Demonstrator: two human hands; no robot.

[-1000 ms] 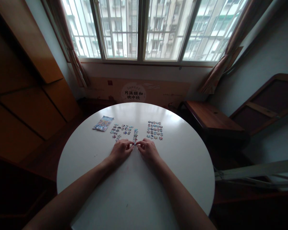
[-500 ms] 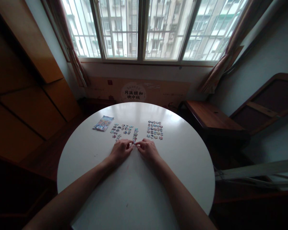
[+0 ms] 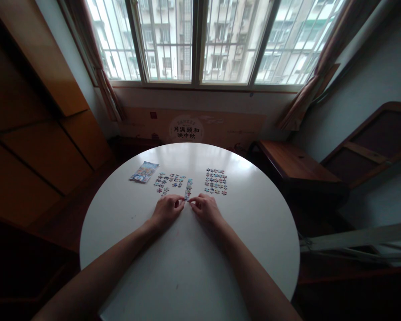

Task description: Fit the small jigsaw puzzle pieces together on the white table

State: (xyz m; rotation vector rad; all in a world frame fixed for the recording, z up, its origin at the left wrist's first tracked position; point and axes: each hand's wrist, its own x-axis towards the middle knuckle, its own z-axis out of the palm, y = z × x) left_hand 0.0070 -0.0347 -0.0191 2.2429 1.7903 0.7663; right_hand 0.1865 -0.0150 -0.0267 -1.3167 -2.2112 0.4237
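A narrow strip of joined jigsaw puzzle pieces [image 3: 189, 189] lies on the white round table [image 3: 187, 267]. At its near end, my left hand [image 3: 168, 208] pinches the lowest puzzle piece [image 3: 186, 199] from the left with thumb and forefinger. From the right, the fingertips of my right hand [image 3: 205, 207] close on the same piece, and both hands rest low over the table. Loose puzzle pieces [image 3: 177, 179] lie scattered left of the strip, partly near my left knuckles. More pieces stand in rows [image 3: 215, 182] beyond my right hand.
A printed picture sheet [image 3: 145, 171] lies at the table's far left. Behind the table are a banner with characters [image 3: 187, 129] and a barred window [image 3: 197, 44]. A wooden bench [image 3: 287, 160] stands at the right, wooden cabinets [image 3: 70, 89] at the left.
Hardly anything differs: my fingertips have shifted very slightly at the near end of the strip, with a little more of the lowest piece showing between them.
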